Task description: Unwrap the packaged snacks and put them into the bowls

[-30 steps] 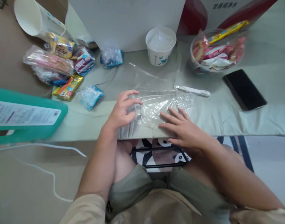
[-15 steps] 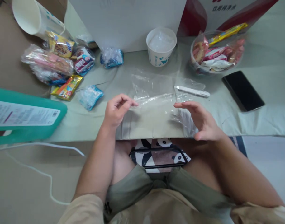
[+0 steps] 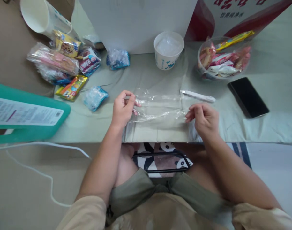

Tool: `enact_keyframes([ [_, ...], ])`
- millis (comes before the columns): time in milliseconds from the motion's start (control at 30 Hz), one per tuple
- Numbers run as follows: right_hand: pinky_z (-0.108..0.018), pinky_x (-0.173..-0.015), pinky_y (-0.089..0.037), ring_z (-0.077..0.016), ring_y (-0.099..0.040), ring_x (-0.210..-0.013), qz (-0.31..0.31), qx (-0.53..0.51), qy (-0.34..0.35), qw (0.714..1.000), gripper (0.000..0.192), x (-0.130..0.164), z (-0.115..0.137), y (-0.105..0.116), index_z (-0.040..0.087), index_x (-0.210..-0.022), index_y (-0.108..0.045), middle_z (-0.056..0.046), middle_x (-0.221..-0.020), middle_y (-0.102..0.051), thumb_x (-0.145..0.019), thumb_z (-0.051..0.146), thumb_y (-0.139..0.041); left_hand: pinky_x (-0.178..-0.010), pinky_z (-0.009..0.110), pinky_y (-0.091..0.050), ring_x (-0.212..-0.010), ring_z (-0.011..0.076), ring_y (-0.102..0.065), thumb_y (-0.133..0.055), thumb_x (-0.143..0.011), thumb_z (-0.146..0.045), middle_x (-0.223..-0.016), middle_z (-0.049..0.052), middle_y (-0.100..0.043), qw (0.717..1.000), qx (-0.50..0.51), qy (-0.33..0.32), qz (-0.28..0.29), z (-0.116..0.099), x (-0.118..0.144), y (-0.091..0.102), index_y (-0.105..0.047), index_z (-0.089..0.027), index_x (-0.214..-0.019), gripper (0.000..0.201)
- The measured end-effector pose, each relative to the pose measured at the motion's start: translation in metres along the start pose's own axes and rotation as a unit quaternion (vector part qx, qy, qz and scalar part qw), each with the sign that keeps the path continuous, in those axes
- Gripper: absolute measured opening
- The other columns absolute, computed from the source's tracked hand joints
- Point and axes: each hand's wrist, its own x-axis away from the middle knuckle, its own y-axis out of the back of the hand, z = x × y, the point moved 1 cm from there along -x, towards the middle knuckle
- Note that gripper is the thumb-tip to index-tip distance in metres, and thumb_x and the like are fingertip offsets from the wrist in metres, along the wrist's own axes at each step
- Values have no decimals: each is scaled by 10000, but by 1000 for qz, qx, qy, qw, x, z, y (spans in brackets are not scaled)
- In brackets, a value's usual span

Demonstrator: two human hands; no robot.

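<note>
A clear plastic bag lies on the pale green cloth of the table, near its front edge. My left hand pinches the bag's left edge between thumb and fingers. My right hand pinches its right edge, so the bag is stretched between both hands. A white slider strip lies just beyond my right hand.
Snack packets lie at the back left beside a tipped paper cup. A paper cup, a clear bowl of snacks and a black phone stand behind and to the right. A teal box is at left.
Both hands lay flat on the bag a second ago. They lifted off, then closed on its left and right edges and pulled it taut.
</note>
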Motion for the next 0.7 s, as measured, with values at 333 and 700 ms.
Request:
enact_keyframes([
  [333,-430,-677,-525,-250,-625,-603,10,279,-53,959,467,-10,-15,14,220,-1272,-599,2,-616,-632,-823,346,-634,-753,296,-487,-709,183,-596,-751,-751,-222,-729,16,-656,945,-310,-100,-30,5,0,8,-684,-211,-810,90],
  [700,-644,-1176,-366,-424,-451,-1430,14,352,172,920,564,-2,5,4,233,-1437,-515,-183,-1449,-526,-880,308,-553,-811,262,-531,-816,140,-688,-679,-816,-169,-841,-8,-639,978,-126,-112,122,3,-1,-6,-654,-225,-1023,216],
])
